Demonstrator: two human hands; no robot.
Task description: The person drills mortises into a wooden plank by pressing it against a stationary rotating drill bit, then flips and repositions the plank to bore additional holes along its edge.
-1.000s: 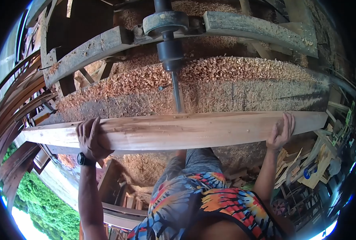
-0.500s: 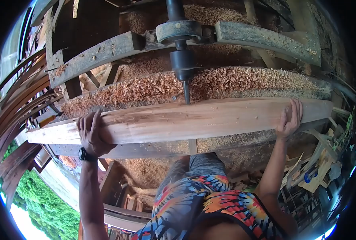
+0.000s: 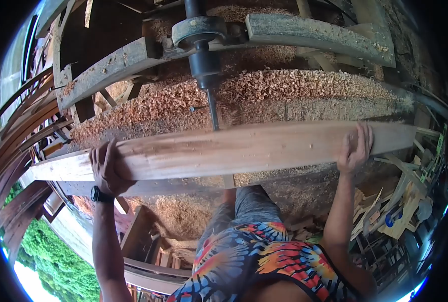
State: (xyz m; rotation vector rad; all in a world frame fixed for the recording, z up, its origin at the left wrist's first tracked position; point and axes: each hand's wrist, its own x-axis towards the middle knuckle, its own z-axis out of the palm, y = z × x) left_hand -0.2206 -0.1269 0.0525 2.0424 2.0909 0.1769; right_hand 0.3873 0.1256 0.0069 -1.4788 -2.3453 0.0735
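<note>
A long pale wooden board [image 3: 224, 151] lies crosswise in front of me, its surface slightly blurred. My left hand [image 3: 107, 168] is closed over the board near its left end, with a dark watch on that wrist. Toward the right end, my right hand [image 3: 355, 147] grips the same board, fingers over the far edge. Beyond the board, a metal drill bit [image 3: 212, 108] points at its far edge from a black chuck [image 3: 205, 68]. The bit's tip meets the edge in view; whether it enters the wood I cannot tell.
Wood shavings [image 3: 304, 85] heap along the bench behind the board. A bolt [image 3: 197, 108] sticks up left of the bit. A beam [image 3: 319, 35] flanks the round bearing housing [image 3: 198, 31]. Long strips [image 3: 22, 116] are stacked at left; scrap wood [image 3: 405, 201] lies at right.
The view has shifted, putting the drill farther left. More of the bit and bench shows beyond the board, which sits closer to me and slightly right relative to the bit. Both hands keep their grip.
</note>
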